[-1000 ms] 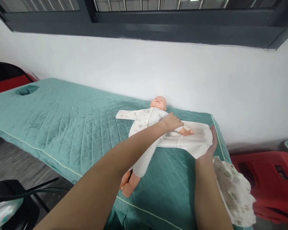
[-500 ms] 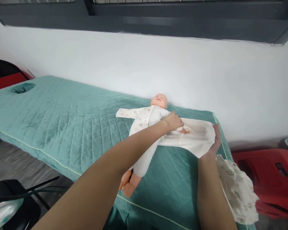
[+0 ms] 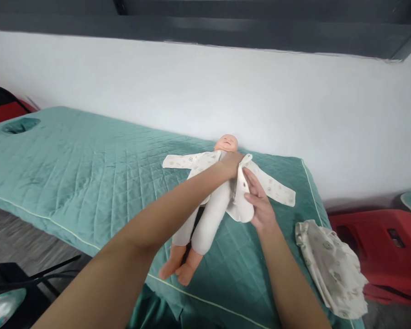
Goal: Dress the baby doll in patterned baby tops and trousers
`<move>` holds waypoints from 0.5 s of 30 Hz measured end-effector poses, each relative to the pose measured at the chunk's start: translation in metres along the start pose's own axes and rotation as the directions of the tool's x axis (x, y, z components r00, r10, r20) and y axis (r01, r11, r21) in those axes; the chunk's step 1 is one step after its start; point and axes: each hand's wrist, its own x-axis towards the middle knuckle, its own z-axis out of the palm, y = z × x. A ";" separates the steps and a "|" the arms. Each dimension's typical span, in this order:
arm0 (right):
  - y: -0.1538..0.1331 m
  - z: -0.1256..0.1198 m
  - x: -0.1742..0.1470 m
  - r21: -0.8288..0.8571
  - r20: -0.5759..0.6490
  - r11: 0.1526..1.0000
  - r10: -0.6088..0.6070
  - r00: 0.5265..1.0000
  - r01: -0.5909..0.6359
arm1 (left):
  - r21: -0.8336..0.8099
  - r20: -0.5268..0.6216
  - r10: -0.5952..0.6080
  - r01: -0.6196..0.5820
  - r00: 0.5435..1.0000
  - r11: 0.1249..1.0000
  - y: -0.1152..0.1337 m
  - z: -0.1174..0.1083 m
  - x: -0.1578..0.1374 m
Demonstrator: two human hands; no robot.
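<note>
A baby doll (image 3: 209, 224) in white leggings lies on its back, its head near the wall and its bare feet toward me. A white printed baby shirt (image 3: 277, 189) is on it, with both sleeves spread out sideways. Between thumb and fingers, my right hand (image 3: 262, 208) pinches the shirt's front flap, which is lifted and folded so its snaps show. My left hand (image 3: 232, 163) rests at the doll's upper chest, its fingers hidden behind that raised flap.
The doll lies on a green quilted massage bed (image 3: 89, 183) with a face hole at the left end. A folded printed cloth (image 3: 332, 269) lies on the right edge. Red chairs (image 3: 380, 246) stand beyond it, and a black chair (image 3: 17, 292) is at lower left.
The right side of the shirt, spread inside out before, is now turned over with its printed sleeve outward. My right hand has moved left to the front flap; my left hand shifted up toward the chest.
</note>
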 end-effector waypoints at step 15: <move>-0.006 0.015 -0.003 0.208 0.314 0.963 0.099 0.944 -0.170 | -0.600 -0.272 -0.150 -0.046 0.950 0.799 -0.045 0.005 -0.038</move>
